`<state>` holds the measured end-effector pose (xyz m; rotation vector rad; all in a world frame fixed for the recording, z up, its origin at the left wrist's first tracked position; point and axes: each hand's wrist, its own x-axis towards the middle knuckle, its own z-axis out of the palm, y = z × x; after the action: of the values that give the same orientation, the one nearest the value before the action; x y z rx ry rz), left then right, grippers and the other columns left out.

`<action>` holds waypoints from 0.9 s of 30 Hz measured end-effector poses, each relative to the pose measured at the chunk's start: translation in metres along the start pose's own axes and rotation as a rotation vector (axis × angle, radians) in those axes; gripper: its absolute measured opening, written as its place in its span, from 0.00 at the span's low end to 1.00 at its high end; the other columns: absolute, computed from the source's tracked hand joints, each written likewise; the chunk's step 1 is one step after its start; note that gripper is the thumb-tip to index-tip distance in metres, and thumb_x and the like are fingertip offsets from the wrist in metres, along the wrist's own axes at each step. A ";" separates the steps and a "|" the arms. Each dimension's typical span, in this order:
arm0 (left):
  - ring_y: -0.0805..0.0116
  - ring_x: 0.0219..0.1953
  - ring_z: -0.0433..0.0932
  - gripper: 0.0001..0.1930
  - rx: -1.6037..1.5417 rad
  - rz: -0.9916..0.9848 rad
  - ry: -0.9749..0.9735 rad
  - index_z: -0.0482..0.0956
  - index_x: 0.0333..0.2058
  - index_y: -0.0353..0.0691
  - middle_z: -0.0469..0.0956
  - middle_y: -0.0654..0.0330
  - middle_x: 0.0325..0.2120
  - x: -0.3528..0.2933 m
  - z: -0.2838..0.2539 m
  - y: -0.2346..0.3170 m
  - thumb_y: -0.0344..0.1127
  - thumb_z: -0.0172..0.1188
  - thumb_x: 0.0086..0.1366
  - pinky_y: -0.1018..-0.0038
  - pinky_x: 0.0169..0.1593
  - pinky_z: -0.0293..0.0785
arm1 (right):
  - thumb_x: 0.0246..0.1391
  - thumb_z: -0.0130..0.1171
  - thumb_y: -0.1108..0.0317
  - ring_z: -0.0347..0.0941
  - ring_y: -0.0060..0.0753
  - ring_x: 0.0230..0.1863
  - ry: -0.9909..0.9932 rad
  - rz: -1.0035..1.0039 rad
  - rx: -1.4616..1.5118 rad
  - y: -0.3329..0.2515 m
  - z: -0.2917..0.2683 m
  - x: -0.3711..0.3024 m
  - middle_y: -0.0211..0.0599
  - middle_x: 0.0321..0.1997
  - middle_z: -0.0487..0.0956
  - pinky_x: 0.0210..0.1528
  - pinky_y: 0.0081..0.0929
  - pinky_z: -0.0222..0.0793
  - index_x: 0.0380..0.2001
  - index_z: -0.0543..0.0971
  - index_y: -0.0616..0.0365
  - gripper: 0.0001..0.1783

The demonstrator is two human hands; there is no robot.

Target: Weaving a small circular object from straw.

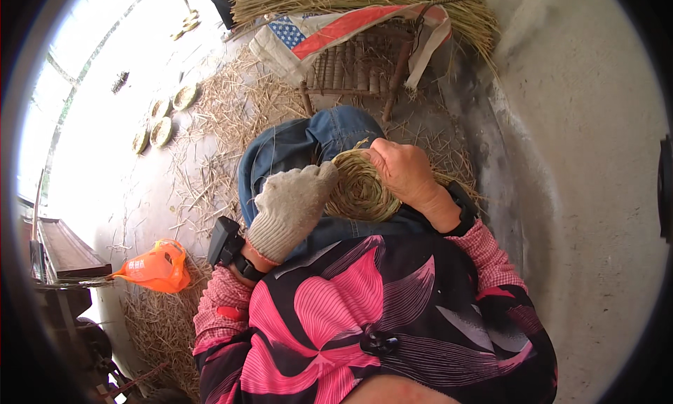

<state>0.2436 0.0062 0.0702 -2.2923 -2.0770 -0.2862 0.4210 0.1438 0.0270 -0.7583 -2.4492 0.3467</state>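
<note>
A round coiled straw basket (361,192) rests on my lap, its spiral base facing up. My left hand (291,206), in a whitish knitted glove, closes on the basket's left rim. On the upper right rim my bare right hand (405,171) grips with its fingers curled over the edge. A few loose straw ends stick up from the rim between the two hands. My right fingertips are partly hidden behind the knuckles, so I cannot see whether they also pinch a strand.
Ahead stands a low bamboo chair (354,71), a printed sack (336,36) and a bundle of long straw (364,1) on it. Straw scraps (231,103) litter the floor. Several small woven baskets (162,132) lie at left, an orange plastic bag (160,267) nearer. A wall (582,159) rises at right.
</note>
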 end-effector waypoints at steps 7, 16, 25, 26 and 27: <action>0.59 0.30 0.83 0.09 0.107 0.010 -0.168 0.74 0.39 0.41 0.81 0.58 0.28 0.006 -0.006 0.009 0.32 0.56 0.58 0.66 0.28 0.77 | 0.62 0.54 0.56 0.75 0.51 0.23 0.019 -0.059 -0.046 -0.012 0.004 -0.005 0.42 0.21 0.76 0.23 0.43 0.69 0.25 0.70 0.55 0.17; 0.58 0.29 0.80 0.06 -0.057 -0.019 0.053 0.73 0.33 0.44 0.77 0.60 0.24 -0.022 -0.032 -0.008 0.36 0.58 0.58 0.63 0.31 0.75 | 0.58 0.59 0.60 0.75 0.44 0.23 0.172 -0.114 -0.021 -0.002 -0.009 -0.011 0.38 0.21 0.75 0.23 0.39 0.70 0.26 0.69 0.53 0.13; 0.65 0.33 0.80 0.12 -0.532 0.053 0.101 0.77 0.41 0.37 0.80 0.58 0.32 -0.014 -0.032 -0.008 0.36 0.58 0.62 0.69 0.38 0.76 | 0.54 0.62 0.58 0.74 0.42 0.23 0.235 -0.394 0.058 0.002 -0.013 -0.013 0.36 0.23 0.73 0.23 0.35 0.69 0.30 0.72 0.56 0.14; 0.69 0.34 0.80 0.12 -0.966 0.056 0.223 0.78 0.44 0.36 0.80 0.58 0.33 -0.018 -0.034 -0.020 0.36 0.56 0.65 0.72 0.39 0.76 | 0.55 0.62 0.57 0.74 0.41 0.23 0.267 -0.462 0.082 0.006 -0.014 -0.013 0.36 0.23 0.73 0.23 0.34 0.69 0.31 0.73 0.57 0.14; 0.73 0.37 0.77 0.14 -1.213 -0.045 0.274 0.77 0.48 0.35 0.79 0.59 0.36 -0.020 -0.029 -0.032 0.36 0.52 0.70 0.74 0.43 0.74 | 0.56 0.61 0.56 0.74 0.41 0.23 0.295 -0.525 0.104 0.006 -0.014 -0.015 0.36 0.23 0.73 0.24 0.33 0.70 0.33 0.74 0.58 0.15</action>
<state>0.2064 -0.0145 0.0925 -2.3381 -2.0207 -2.2035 0.4422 0.1412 0.0295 -0.0949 -2.2216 0.1441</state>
